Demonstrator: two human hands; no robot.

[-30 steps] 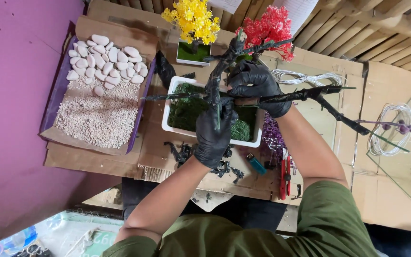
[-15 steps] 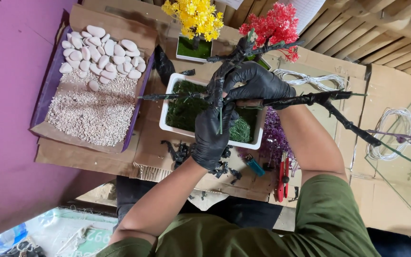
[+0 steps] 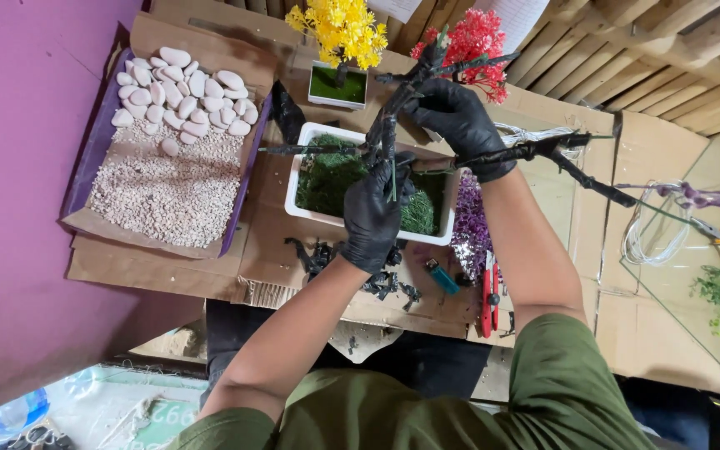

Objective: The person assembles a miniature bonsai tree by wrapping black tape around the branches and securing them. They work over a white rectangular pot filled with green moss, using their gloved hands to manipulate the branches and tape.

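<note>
Left hand (image 3: 374, 215) has its grip wrapped round the black wrapped trunk (image 3: 385, 133), standing in the white moss planter (image 3: 302, 187) mid-counter. Right hand (image 3: 458, 123) pinches a side branch (image 3: 535, 150). Risk: bending too hard may tip the planter or snap the branch; the long branch could sweep the red flower tree (image 3: 477, 42).

Gloved hands on a black tree in a white pot

Left hand (image 3: 375, 218) grips the trunk (image 3: 387, 133) above the moss (image 3: 327, 179); right hand (image 3: 462, 123) holds a branch (image 3: 535, 150). Pebble tray (image 3: 77, 179) lies left.
</note>
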